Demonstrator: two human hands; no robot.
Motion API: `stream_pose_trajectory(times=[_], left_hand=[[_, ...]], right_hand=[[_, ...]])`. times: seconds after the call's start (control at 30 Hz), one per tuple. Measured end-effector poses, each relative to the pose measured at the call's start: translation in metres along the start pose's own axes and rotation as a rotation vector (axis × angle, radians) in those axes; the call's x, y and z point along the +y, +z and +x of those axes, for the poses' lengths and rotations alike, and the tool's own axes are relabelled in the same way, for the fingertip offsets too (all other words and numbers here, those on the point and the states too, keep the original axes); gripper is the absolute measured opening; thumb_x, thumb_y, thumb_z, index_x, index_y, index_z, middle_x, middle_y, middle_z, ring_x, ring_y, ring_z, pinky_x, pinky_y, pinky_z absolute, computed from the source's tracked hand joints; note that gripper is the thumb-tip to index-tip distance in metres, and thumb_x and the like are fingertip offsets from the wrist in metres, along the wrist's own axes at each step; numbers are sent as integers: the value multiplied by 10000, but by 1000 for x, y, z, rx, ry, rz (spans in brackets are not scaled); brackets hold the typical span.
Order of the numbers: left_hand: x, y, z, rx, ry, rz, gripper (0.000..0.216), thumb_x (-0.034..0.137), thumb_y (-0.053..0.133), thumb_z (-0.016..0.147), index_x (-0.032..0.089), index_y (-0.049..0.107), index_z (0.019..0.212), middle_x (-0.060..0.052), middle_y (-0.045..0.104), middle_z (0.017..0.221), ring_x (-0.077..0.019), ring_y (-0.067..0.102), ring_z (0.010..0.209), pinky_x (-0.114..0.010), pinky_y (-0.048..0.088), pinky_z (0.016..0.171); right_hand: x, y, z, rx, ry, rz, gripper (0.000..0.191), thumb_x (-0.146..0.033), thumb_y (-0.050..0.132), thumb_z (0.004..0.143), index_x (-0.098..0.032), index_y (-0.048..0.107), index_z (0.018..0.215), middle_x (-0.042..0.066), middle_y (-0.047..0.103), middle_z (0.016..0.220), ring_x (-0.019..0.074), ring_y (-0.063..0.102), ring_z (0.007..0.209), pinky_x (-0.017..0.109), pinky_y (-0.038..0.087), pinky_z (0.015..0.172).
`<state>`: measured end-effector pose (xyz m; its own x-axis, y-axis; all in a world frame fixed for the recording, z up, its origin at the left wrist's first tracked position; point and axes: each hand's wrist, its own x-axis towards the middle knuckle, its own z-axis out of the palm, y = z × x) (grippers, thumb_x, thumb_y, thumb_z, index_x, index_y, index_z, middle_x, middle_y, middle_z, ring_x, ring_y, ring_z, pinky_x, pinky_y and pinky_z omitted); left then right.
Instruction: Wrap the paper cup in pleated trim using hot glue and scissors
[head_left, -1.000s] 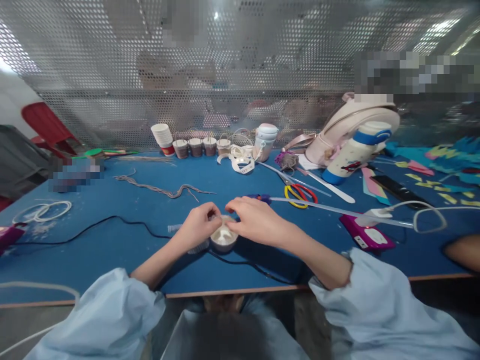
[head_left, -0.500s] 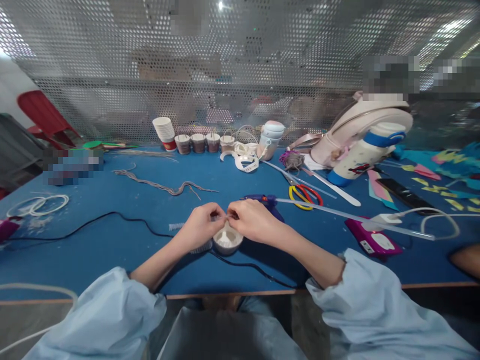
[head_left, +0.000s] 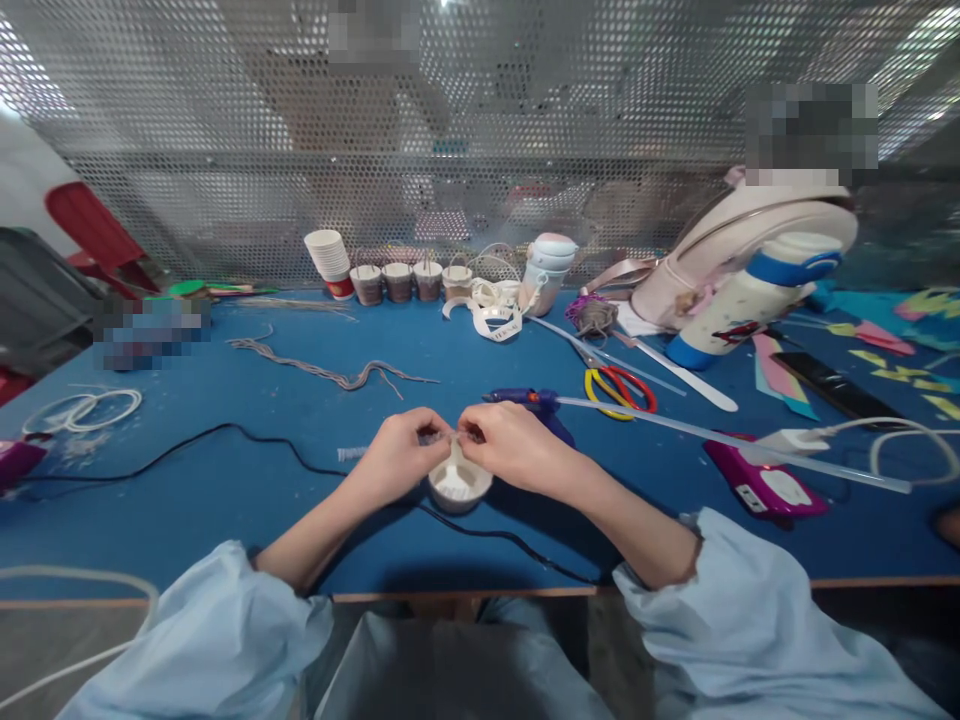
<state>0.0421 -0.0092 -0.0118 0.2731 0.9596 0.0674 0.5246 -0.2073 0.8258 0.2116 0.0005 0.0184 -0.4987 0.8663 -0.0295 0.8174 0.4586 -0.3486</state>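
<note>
The flat blue worktop (head_left: 247,520) stood before a grey screen (head_left: 240,210) of perforated sheet, with wavy strands of twine (head_left: 330,373) lying across it. A round, pale-walled cup (head_left: 460,495) stood near the front edge; at its far rim the left hand (head_left: 405,450) and right hand (head_left: 517,445) each pressed thumb to fingertips, anything pinched being too small to tell.

Cup (head_left: 460,492) on desk (head_left: 150,525), far rim apparently beneath left hand (head_left: 401,450) and right hand (head_left: 521,450); glue gun (head_left: 527,399) behind; scissors (head_left: 609,371) right of that.
</note>
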Motion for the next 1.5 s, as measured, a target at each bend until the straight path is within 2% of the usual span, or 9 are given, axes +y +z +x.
stream_pose_trajectory(times=[0.23,0.37,0.6,0.83,0.93,1.03,1.2,1.33,1.5], left_hand=[[-1,3,-1,43,1,51,118,201,531,723,162,641,708,-6,673,710,-140,572,667,-240,407,619],[-1,4,-2,52,9,61,125,193,530,727,162,651,716,-6,675,714,-139,568,667,-238,409,617],[2,4,-5,68,10,69,131,160,536,702,157,664,732,-14,673,709,-134,567,652,-240,406,621],[3,6,-5,79,34,114,131,149,532,688,162,659,719,-7,654,671,-133,558,629,-236,399,603],[1,4,-3,68,31,98,123,168,534,700,163,654,725,-7,665,694,-136,564,642,-237,405,605],[-1,-1,-1,-16,-4,-18,132,237,579,730,159,670,787,-22,695,770,-152,596,702,-249,437,644],[-1,-13,0,-109,-103,-236,358,371,681,721,149,674,1002,-76,718,991,-203,639,910,-296,480,802],[-3,-23,-8,13,-112,-289,403,454,630,774,164,664,1051,-97,698,1071,-227,633,973,-335,482,849],[-6,-30,-50,330,3,-43,288,402,600,815,196,636,1013,-54,669,1034,-192,620,939,-302,483,846]], right_hand=[[1,-8,-4,-53,-28,33,72,-185,577,784,-190,643,754,21,684,744,151,592,682,243,282,543],[-2,-5,-3,-31,-17,-17,183,-252,529,849,-199,631,707,22,687,722,157,609,676,250,265,526],[-4,5,1,10,-32,-99,157,-214,517,838,-186,653,766,68,718,794,212,651,751,281,263,566],[-2,1,-1,-19,-72,-87,135,-119,511,794,-181,630,784,68,710,819,201,646,764,275,277,571],[-2,-4,-4,-45,-75,-59,107,-129,532,792,-184,623,795,52,705,823,183,638,757,257,292,561],[1,-8,-8,-72,-62,34,92,-218,547,818,-192,635,828,31,705,826,162,623,726,237,318,553],[8,-14,-12,-72,-73,310,185,-295,537,842,-170,660,902,37,704,876,157,609,761,234,391,636],[17,-14,-14,-62,-22,479,258,-363,510,877,-147,650,849,40,684,821,146,594,727,242,415,642],[31,-3,-18,61,56,710,383,-484,448,908,-148,625,868,56,681,881,121,582,660,248,440,621]])
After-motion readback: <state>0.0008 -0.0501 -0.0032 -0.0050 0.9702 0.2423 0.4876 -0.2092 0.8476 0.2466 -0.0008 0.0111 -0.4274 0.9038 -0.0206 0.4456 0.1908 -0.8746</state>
